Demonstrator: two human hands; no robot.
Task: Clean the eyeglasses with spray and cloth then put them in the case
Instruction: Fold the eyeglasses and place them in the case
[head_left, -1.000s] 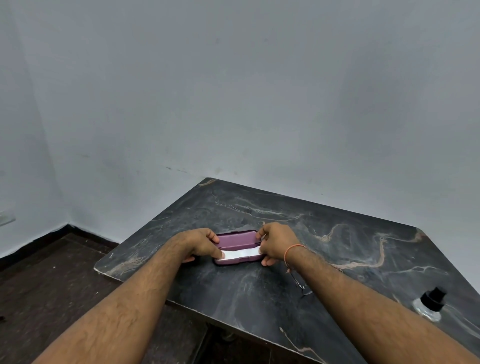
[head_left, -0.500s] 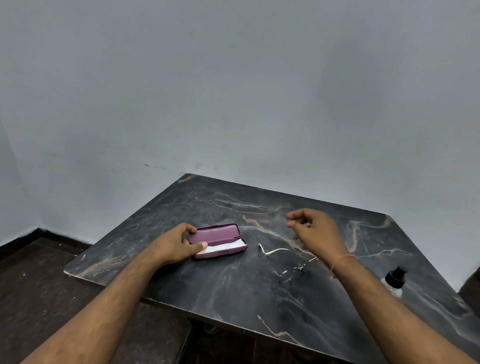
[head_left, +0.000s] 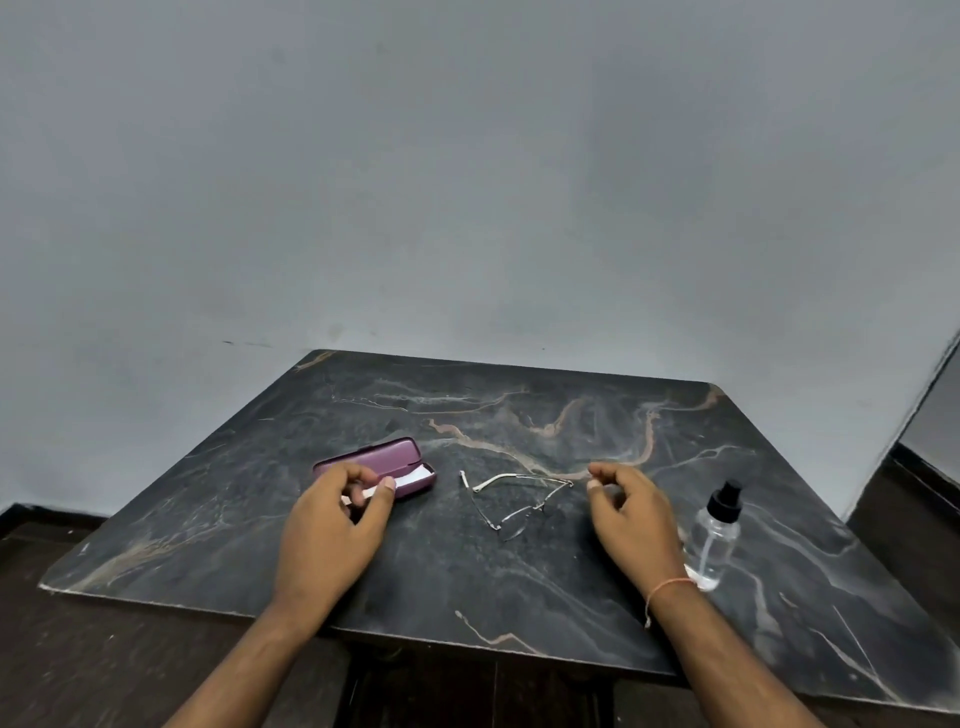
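- Two hands flank the eyeglasses (head_left: 511, 501) on the table (head_left: 519, 587)
- left hand (head_left: 332, 525) pinches white cloth (head_left: 410, 480) at the case (head_left: 387, 460)
- right hand (head_left: 631, 517) loosely curled, empty, near spray bottle (head_left: 717, 535)

Both forearms are bare — no sleeves reach into view. The left hand (head_left: 332, 525) wears nothing. The right hand (head_left: 631, 517) has a thin orange thread bracelet (head_left: 670, 586) around its wrist — a loose end dangling beside the wrist.

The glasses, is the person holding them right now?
No, the glasses lie unfolded on the table between the two hands, with the right hand just beside them and not touching.
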